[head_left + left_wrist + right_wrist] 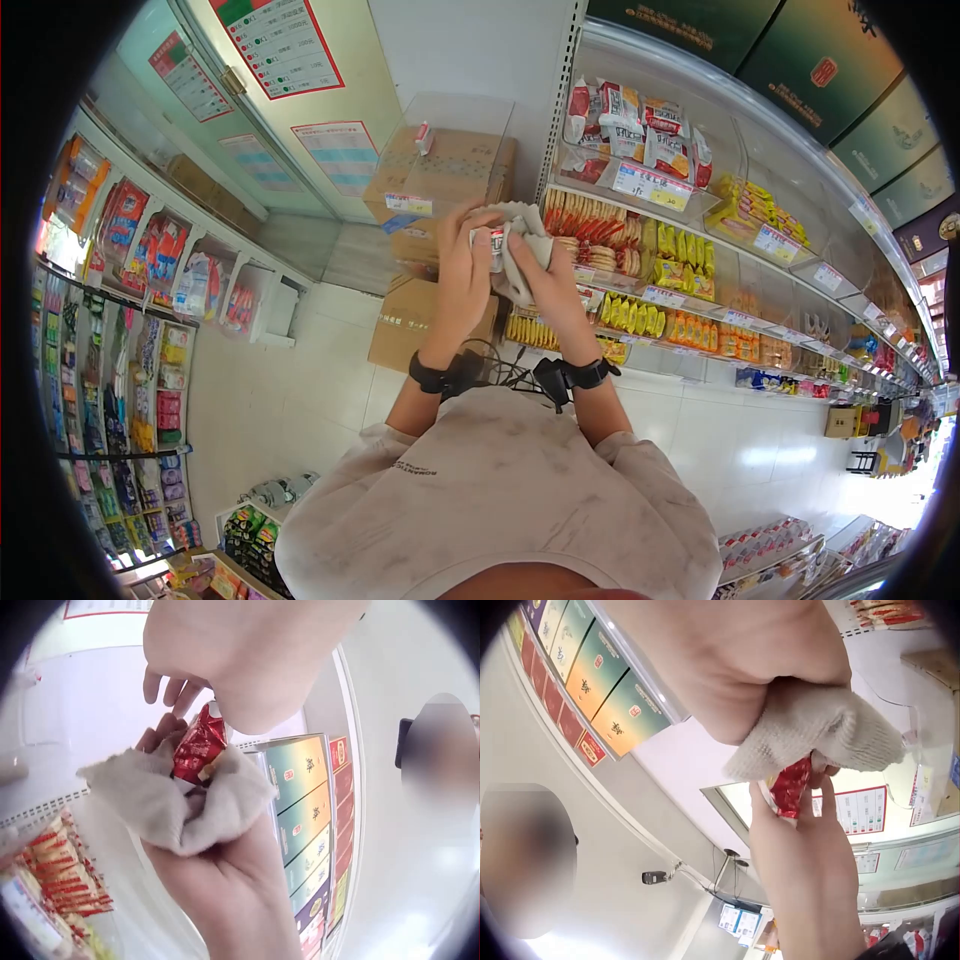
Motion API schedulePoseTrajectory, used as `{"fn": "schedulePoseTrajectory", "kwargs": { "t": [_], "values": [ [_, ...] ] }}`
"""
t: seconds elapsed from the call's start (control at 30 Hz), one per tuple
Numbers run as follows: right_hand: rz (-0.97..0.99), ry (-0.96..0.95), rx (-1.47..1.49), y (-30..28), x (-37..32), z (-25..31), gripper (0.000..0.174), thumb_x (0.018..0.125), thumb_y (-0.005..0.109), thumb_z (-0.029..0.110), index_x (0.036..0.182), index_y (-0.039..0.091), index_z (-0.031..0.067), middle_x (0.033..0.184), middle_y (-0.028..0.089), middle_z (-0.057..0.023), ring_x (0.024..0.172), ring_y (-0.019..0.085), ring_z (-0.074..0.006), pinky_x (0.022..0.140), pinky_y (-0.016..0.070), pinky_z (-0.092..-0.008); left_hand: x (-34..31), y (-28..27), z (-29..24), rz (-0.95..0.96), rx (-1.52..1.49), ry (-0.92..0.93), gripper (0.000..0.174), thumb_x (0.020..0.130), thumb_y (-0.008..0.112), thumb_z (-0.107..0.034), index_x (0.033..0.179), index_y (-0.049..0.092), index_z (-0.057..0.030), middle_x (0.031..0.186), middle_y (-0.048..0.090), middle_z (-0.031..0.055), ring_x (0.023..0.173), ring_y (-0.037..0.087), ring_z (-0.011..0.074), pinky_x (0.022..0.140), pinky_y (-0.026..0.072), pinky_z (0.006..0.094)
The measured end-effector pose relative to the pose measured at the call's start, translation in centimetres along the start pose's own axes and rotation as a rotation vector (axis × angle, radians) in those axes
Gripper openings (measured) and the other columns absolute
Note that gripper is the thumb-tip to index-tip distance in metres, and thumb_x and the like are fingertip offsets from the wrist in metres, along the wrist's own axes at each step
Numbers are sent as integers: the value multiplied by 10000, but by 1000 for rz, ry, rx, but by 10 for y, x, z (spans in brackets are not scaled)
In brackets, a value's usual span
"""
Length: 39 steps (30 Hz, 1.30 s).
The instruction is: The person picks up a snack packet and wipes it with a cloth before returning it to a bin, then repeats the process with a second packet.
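Observation:
Both hands meet in front of the chest around a small shiny red packet (pixel 199 750). My left hand (pixel 465 275) pinches the packet between thumb and fingers, as the right wrist view shows beneath the cloth. My right hand (pixel 556 300) grips a grey knitted cloth (pixel 180 806), which is folded about the packet's lower end and drapes over the palm. In the head view only a white and red bit of the packet (pixel 497 243) shows between the hands. Part of the packet is hidden by the cloth.
Beyond the hands stands a clear bin (pixel 440 130) over cardboard boxes (pixel 405 325), with a small packet (pixel 424 138) inside. Shelves of wrapped snacks (pixel 650 130) run along the right. Racks of hanging goods (pixel 125 235) line the left. Cables (pixel 505 370) lie on the floor below.

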State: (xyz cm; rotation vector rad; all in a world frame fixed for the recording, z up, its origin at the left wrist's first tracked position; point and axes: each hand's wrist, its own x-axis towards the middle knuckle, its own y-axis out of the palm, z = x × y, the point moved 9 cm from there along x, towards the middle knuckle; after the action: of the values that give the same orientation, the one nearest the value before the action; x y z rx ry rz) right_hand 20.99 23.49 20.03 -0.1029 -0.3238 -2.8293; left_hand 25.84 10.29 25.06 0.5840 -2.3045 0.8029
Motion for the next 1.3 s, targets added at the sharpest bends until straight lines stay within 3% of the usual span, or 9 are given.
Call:
{"fn": "schedulePoseTrajectory", "kwargs": {
  "t": [0.1, 0.2, 0.3, 0.47, 0.6, 0.7, 0.97, 1.17, 1.3],
  "values": [
    [16, -16, -154, 3, -2, 1, 333, 1009, 657, 289, 1114, 668, -28, 865, 670, -24, 735, 580, -68, 633, 470, -246, 2, -5, 25, 71, -175, -98, 427, 1111, 419, -314, 1267, 601, 39, 1204, 631, 88, 1048, 618, 152, 935, 504, 292],
    [-68, -76, -312, -4, 2, 3, 333, 1008, 657, 274, 1109, 675, -43, 871, 680, -49, 744, 586, -78, 641, 471, -250, -18, 12, 43, 217, -746, -582, 342, 1082, 515, -248, 1234, 617, 42, 1161, 656, 79, 982, 639, 134, 866, 528, 274],
    [-186, -182, -335, -11, 3, 3, 326, 1013, 643, 257, 1129, 674, -46, 889, 693, -74, 761, 598, -90, 651, 481, -260, -22, 16, 41, 365, -838, -605, 296, 1023, 632, -161, 1232, 622, 49, 1098, 680, 68, 910, 653, 114, 813, 539, 254],
    [-358, -272, -226, -20, 2, -2, 313, 1027, 607, 238, 1175, 647, -35, 892, 696, -101, 824, 623, -117, 715, 507, -299, -22, -14, 61, 192, -803, -624, 251, 963, 700, -70, 1173, 656, 61, 1062, 691, 64, 875, 651, 103, 821, 532, 246],
    [-128, -287, -374, 22, 4, 28, 346, 1023, 604, 263, 1202, 636, -32, 890, 695, -158, 773, 636, -161, 708, 514, -326, -23, -33, 67, 288, -679, -442, 205, 955, 707, -65, 1114, 689, 64, 1041, 698, 66, 886, 639, 94, 835, 511, 241],
    [180, -168, -498, 57, 3, 2, 365, 1011, 620, 282, 1197, 637, -31, 855, 688, -168, 718, 613, -161, 674, 507, -326, -34, -39, 82, 260, -788, -632, 208, 956, 707, -74, 1110, 692, 66, 1019, 701, 64, 903, 631, 92, 839, 498, 240],
    [132, -61, -548, 47, -12, 6, 378, 985, 659, 316, 1106, 677, -42, 808, 688, -170, 694, 614, -177, 662, 499, -334, -38, -37, 75, 461, -860, -719, 221, 961, 700, -83, 1115, 687, 75, 1050, 719, 75, 949, 649, 102, 852, 509, 257],
    [-87, -289, -514, 14, -19, 47, 293, 975, 667, 237, 1124, 645, -14, 874, 654, -171, 776, 610, -224, 719, 498, -360, -29, -16, 69, 551, -725, -556, 213, 921, 738, -50, 1097, 717, 67, 1028, 727, 72, 929, 665, 112, 852, 521, 266],
    [142, -230, -574, 14, -20, 55, 282, 953, 700, 237, 1085, 661, -9, 814, 655, -159, 702, 618, -274, 662, 484, -354, -16, 3, 36, 555, -733, -478, 198, 910, 744, -28, 1081, 731, 72, 956, 723, 68, 894, 665, 110, 813, 530, 255]
  ]
}}
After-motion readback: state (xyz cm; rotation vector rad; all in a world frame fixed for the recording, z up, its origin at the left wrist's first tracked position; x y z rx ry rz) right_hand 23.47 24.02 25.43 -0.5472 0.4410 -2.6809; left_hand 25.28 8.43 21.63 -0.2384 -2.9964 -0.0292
